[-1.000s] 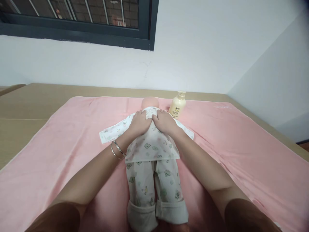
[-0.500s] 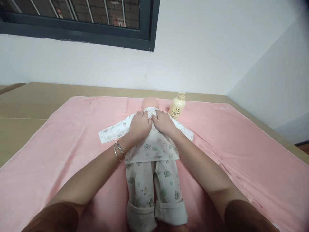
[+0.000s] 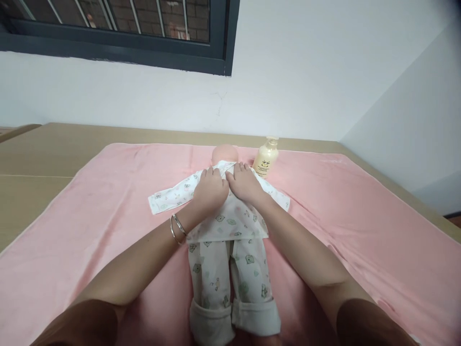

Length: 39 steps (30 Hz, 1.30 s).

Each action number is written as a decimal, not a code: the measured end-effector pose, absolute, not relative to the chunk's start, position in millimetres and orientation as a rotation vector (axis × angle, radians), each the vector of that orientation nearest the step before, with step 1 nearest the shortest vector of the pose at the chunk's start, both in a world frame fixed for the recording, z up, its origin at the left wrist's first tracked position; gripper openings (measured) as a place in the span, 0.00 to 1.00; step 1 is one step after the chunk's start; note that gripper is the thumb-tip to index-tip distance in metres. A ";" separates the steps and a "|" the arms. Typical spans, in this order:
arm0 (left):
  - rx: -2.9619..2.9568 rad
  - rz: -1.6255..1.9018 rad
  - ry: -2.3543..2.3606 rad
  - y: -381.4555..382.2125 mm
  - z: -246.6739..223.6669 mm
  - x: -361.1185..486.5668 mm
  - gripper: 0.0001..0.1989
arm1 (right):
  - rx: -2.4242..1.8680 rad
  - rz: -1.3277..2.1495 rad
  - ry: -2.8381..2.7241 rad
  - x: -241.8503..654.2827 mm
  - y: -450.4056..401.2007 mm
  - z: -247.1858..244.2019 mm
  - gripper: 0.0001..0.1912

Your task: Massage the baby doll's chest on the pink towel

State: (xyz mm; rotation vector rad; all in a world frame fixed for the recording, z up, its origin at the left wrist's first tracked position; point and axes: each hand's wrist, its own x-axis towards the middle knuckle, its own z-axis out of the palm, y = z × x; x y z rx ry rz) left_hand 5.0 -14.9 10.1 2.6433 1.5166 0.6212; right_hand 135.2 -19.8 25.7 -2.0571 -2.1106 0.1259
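Observation:
A baby doll (image 3: 225, 153) lies stretched out with its bald head away from me; which side of it faces up I cannot tell. It wears a white printed long-sleeved top (image 3: 226, 226) and matching trousers (image 3: 248, 274) with turned-up cuffs. My left hand (image 3: 212, 190) rests palm down on the upper left of the top, fingers extended towards the shoulder. Beside it, my right hand (image 3: 245, 182) lies flat on the upper right of the top, the thumbs close together. Both hands are open and press on the cloth. The doll's sleeves spread out to either side.
A pale yellow pump bottle (image 3: 265, 157) stands just beyond the doll's right-hand sleeve. Beneath everything is a pink blanket (image 3: 345, 206) over a wooden surface (image 3: 32, 154). A white wall (image 3: 288, 72) and a dark-framed window (image 3: 219, 38) are behind.
The view has shifted very slightly. Both hands stay on the doll's upper body, with the left fingertips drawn back a little.

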 end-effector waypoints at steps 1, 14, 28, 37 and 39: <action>2.589 0.631 1.504 -8.4 10.4 3.0 0.14 | -2.054 0.113 -2.122 130.7 -25.9 26.3 0.32; 2.316 0.813 1.561 17.7 -6.3 1.4 0.22 | -1.995 0.159 -1.972 132.8 -18.4 15.2 0.33; 2.414 0.755 1.597 -13.7 -4.0 9.5 0.26 | -1.956 0.272 -2.030 141.6 -16.5 28.1 0.30; 2.284 0.839 1.464 11.4 -2.9 -2.0 0.24 | -1.850 0.049 -2.329 122.1 -48.8 34.1 0.31; 2.329 0.800 1.527 3.9 -4.4 0.9 0.26 | -1.869 0.148 -2.229 127.6 -37.3 30.2 0.31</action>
